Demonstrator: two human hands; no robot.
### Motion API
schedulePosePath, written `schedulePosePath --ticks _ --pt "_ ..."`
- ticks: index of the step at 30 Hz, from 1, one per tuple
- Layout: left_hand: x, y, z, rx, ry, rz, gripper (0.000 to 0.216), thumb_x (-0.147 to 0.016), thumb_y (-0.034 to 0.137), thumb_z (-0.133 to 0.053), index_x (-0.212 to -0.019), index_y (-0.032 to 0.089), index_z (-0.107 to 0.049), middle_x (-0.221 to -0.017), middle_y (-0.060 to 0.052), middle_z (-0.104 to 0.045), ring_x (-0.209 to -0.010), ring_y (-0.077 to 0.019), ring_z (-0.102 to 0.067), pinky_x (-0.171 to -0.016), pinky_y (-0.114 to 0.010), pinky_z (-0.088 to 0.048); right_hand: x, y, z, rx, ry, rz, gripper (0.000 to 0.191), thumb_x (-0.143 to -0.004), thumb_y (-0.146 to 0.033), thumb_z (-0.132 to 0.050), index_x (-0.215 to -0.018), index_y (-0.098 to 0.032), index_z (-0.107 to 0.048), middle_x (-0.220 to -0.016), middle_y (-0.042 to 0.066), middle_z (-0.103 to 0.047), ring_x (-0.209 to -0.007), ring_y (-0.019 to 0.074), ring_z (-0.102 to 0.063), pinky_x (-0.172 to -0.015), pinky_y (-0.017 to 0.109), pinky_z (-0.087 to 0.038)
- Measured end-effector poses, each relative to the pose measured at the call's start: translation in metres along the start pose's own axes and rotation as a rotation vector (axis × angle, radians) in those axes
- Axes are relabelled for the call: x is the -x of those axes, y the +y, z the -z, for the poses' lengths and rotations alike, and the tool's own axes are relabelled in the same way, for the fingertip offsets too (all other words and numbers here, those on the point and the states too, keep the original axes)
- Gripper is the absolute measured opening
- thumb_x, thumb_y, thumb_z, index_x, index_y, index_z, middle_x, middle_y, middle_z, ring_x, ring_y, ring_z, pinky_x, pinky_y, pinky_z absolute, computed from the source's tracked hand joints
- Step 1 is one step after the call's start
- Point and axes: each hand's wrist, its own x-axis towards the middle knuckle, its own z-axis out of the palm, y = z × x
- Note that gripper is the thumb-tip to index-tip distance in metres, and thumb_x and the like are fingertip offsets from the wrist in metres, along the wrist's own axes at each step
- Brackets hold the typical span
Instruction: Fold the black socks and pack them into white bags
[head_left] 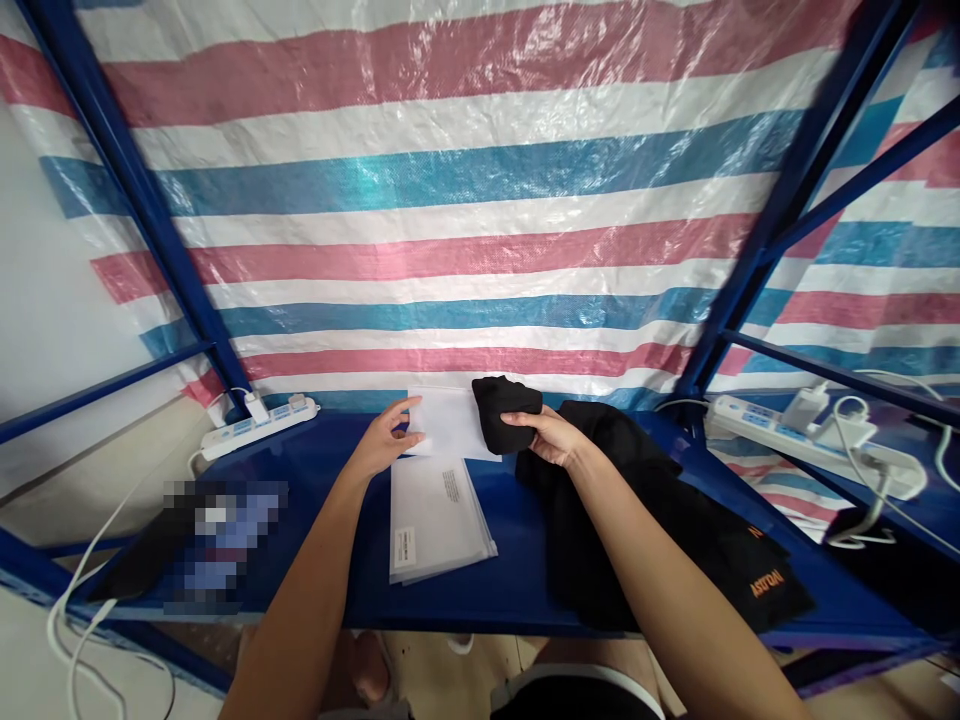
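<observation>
The right hand [553,436] is closed on a folded black cloth [507,412], thumb on the near face and fingers beneath. The left hand [390,435] is half open, thumb and index finger parted at the left edge of a white plastic bag [450,422]; whether the fingertips grip the bag cannot be determined. The folded black cloth is located in front of the right end of the white plastic bag. Directly below, a stack of translucent zip bags [431,515] lies on the blue tabletop [517,590]; the top unit carries a barcode label [405,547] at its lower left, printed text at its upper right and a slider at its lower right corner. Black garments [622,520] with orange lettering lie to the right, partly behind the right forearm. A white power strip [259,427] occupies the rear left corner; a second power strip [817,445], with plugs inserted, is positioned at the right. A striped plastic sheet [465,230] hangs behind, between blue metal posts [135,180].
</observation>
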Motion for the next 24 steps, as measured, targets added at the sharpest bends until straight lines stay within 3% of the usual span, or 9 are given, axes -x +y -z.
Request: schedulePosePath --ticks 5,8,10,12,15,17,20,24 --pt "0.006 0.011 0.002 0.098 -0.114 0.087 0.092 -0.076 0.043 -0.093 -0.158 0.030 -0.056 -0.126 -0.012 -0.075 -0.100 -0.0265 -0.073 -0.073 -0.028 -0.057 0.000 -0.002 0.000 -0.024 0.022 -0.025 0.037 -0.072 -0.023 -0.100 -0.104 -0.019 -0.081 -0.107 0.009 -0.085 -0.091 0.0248 -0.082 -0.081 0.032 -0.069" --pt "0.007 0.012 0.004 0.083 -0.130 0.100 0.091 -0.081 0.047 -0.090 -0.162 0.030 -0.051 -0.101 -0.006 -0.076 -0.078 -0.0192 -0.068 -0.060 -0.024 -0.049 -0.001 -0.003 0.000 -0.032 0.031 -0.036 0.036 -0.072 -0.022 -0.099 -0.102 -0.018 -0.080 -0.105 0.008 -0.085 -0.088 0.0237 -0.082 -0.079 0.031 -0.069" --pt "0.006 0.010 0.005 0.050 -0.115 0.095 0.085 -0.085 0.050 -0.085 -0.161 0.028 -0.053 -0.078 0.000 -0.069 -0.063 -0.0154 -0.060 -0.056 -0.024 -0.045 -0.002 -0.003 0.001 -0.034 0.031 -0.039 0.038 -0.072 -0.022 -0.099 -0.104 -0.019 -0.080 -0.106 0.008 -0.085 -0.089 0.0230 -0.082 -0.079 0.030 -0.069" --pt "0.004 0.006 0.005 0.027 -0.060 0.073 0.072 -0.089 0.054 -0.081 -0.153 0.026 -0.063 -0.068 0.002 -0.064 -0.058 -0.0149 -0.056 -0.058 -0.026 -0.045 -0.001 -0.002 0.004 -0.032 0.014 -0.040 0.038 -0.073 -0.023 -0.099 -0.106 -0.019 -0.080 -0.109 0.008 -0.085 -0.091 0.0226 -0.082 -0.080 0.030 -0.069" --pt "-0.001 -0.001 0.006 0.090 0.087 0.031 0.057 -0.083 0.057 -0.084 -0.129 0.023 -0.079 -0.091 -0.005 -0.076 -0.079 -0.0207 -0.068 -0.076 -0.030 -0.054 0.001 -0.002 0.011 -0.027 -0.043 -0.082 0.036 -0.074 -0.022 -0.098 -0.104 -0.018 -0.080 -0.106 0.008 -0.085 -0.089 0.0218 -0.082 -0.080 0.029 -0.068" --pt "-0.005 -0.005 0.008 0.204 0.198 0.061 0.054 -0.074 0.056 -0.091 -0.115 0.022 -0.082 -0.106 -0.008 -0.079 -0.092 -0.0237 -0.071 -0.084 -0.033 -0.055 0.002 -0.003 0.015 -0.046 -0.071 -0.106 0.034 -0.074 -0.022 -0.097 -0.103 -0.018 -0.080 -0.103 0.007 -0.085 -0.087 0.0209 -0.082 -0.079 0.028 -0.068" --pt "-0.008 -0.007 0.013 0.375 0.305 0.181 0.054 -0.062 0.048 -0.098 -0.104 0.020 -0.080 -0.099 -0.007 -0.079 -0.085 -0.0217 -0.072 -0.078 -0.031 -0.056 0.002 -0.005 0.017 -0.107 -0.048 -0.088 0.031 -0.079 -0.024 -0.094 -0.105 -0.019 -0.079 -0.104 0.006 -0.085 -0.088 0.0198 -0.082 -0.078 0.027 -0.067" --pt "-0.006 -0.005 0.018 0.514 0.194 0.326 0.055 -0.060 0.040 -0.100 -0.108 0.020 -0.079 -0.095 -0.005 -0.078 -0.077 -0.0194 -0.071 -0.069 -0.028 -0.055 0.000 -0.007 0.014 -0.168 0.020 -0.084 0.026 -0.083 -0.023 -0.090 -0.107 -0.018 -0.078 -0.103 0.006 -0.085 -0.088 0.0198 -0.081 -0.079 0.029 -0.069"
